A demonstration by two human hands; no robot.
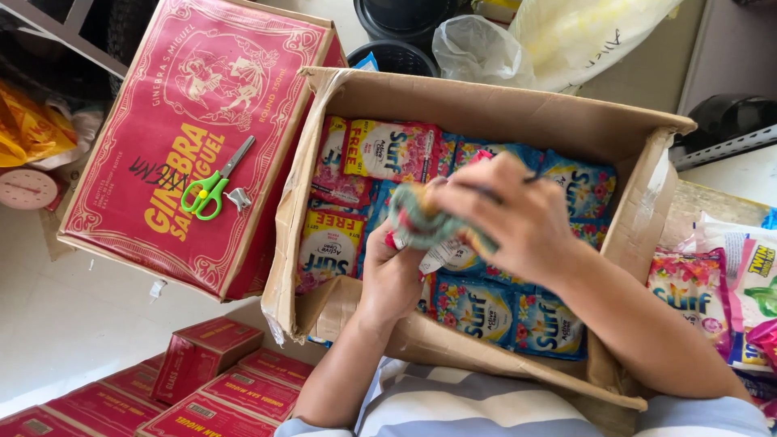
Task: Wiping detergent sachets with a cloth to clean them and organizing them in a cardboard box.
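An open brown cardboard box (486, 105) holds many pink and blue detergent sachets (388, 150). Both my hands are over the middle of the box. My left hand (396, 271) grips a folded strip of sachets (441, 255) from below. My right hand (506, 214) is closed over the top of the same bundle, whose blurred greenish end (417, 218) sticks out to the left. The sachets under my hands are partly hidden.
A large red carton (162, 97) lies left of the box with green-handled scissors (214, 182) on it. Several small red cartons (202, 380) are stacked at bottom left. More sachet packs (712, 299) lie at right. Plastic bags (550, 36) and black tubs (401, 40) stand behind.
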